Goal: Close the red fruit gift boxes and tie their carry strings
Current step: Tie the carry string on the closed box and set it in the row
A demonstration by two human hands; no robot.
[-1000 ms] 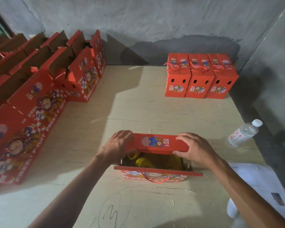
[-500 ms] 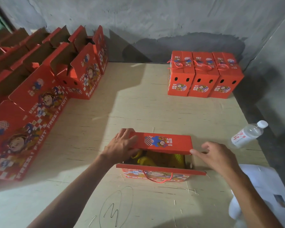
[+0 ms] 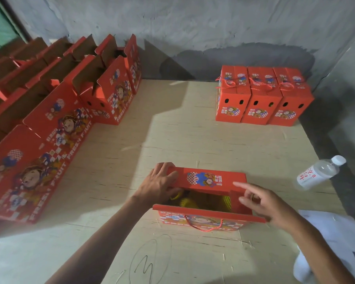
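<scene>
A red fruit gift box point(image 3: 201, 221) stands in front of me on the plywood table point(image 3: 172, 140), half open with yellow fruit point(image 3: 189, 201) showing inside. Its far lid flap point(image 3: 209, 179) is folded over the opening. My left hand point(image 3: 158, 185) holds the flap's left end, thumb underneath. My right hand point(image 3: 266, 203) hovers over the box's right end with fingers spread, index finger pointing at the flap, holding nothing. The near flap point(image 3: 213, 212) still stands out, and a red carry string point(image 3: 203, 227) loops down the front.
Three shut boxes with tied strings point(image 3: 260, 95) stand in a row at the far right. Several open boxes point(image 3: 59, 111) line the left side. A water bottle point(image 3: 318, 173) lies at the right edge, and white paper point(image 3: 336, 242) lies near my right forearm.
My right hand let go of the flap's right end, drew back, then returned toward the box with its index finger out. My left hand stayed on the flap.
</scene>
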